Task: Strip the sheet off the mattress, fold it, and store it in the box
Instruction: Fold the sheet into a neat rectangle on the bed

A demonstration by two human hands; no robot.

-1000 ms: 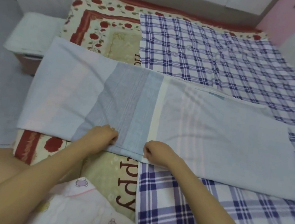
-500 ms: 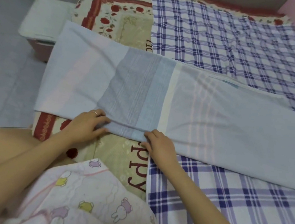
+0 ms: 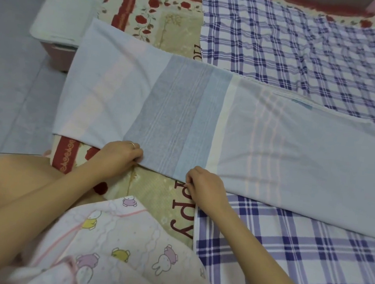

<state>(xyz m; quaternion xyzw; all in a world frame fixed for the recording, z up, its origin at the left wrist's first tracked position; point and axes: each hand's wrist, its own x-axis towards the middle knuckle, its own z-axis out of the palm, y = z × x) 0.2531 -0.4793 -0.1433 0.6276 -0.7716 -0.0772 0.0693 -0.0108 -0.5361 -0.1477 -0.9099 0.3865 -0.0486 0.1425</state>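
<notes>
A pale blue striped sheet (image 3: 207, 125), folded into a long band, lies across the mattress from the left edge to the right. My left hand (image 3: 119, 152) grips its near edge with curled fingers, a ring showing on one finger. A short way to the right, my right hand (image 3: 202, 185) pinches the same near edge. The box (image 3: 62, 20), pinkish with a white lid, stands on the floor beside the mattress at the upper left.
A purple-and-white checked cloth (image 3: 307, 62) covers the right half of the mattress. A floral mat with red borders (image 3: 149, 18) shows on the left half. Grey floor (image 3: 6, 79) runs along the left. My knee (image 3: 21, 176) is bent at the lower left.
The view has tilted down and closer. Both hands went from flatter fingers on the sheet's near edge to curled fingers gripping it. The sheet has stayed in place.
</notes>
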